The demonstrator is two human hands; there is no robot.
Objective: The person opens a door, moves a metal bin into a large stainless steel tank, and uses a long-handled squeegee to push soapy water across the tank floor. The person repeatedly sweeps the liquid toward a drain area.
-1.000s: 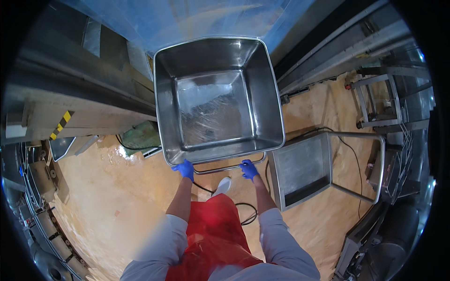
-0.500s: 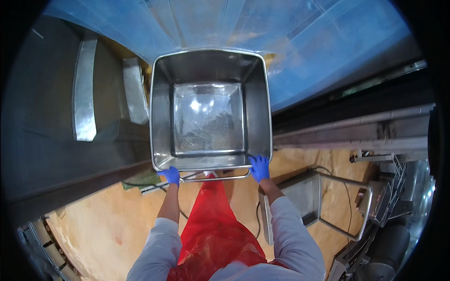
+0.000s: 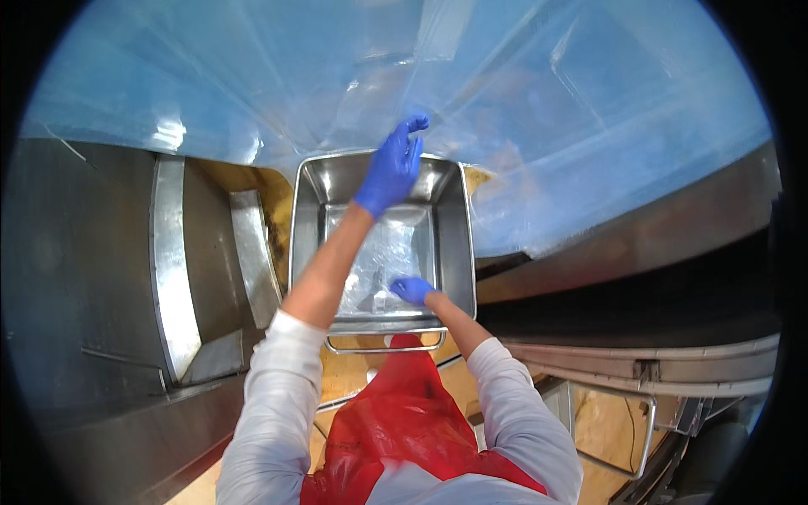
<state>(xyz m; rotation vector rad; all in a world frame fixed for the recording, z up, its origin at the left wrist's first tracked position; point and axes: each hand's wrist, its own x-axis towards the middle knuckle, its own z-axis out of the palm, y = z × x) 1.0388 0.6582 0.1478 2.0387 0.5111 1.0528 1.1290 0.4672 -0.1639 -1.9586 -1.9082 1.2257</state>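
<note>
The metal tub (image 3: 455, 240) stands upright in front of the person, its near-side handle (image 3: 383, 350) toward the red apron (image 3: 396, 425) and its far rim close up against the blue sheet (image 3: 513, 93). The left hand (image 3: 391, 172) is over the far rim with its fingers reaching at the sheet, partly spread and with nothing visible in its grip; whether they touch the sheet cannot be told. The right hand (image 3: 411, 290) is over the tub's inside, fingers loosely curled and blurred, so I cannot tell whether they pinch anything. Neither hand is on the handle. To do this well, I would judge, meet the sheet with a flat palm rather than fingertips, keep its folds from snagging on the far rim, and keep the right hand near enough to steady the tub if it shifts.
</note>
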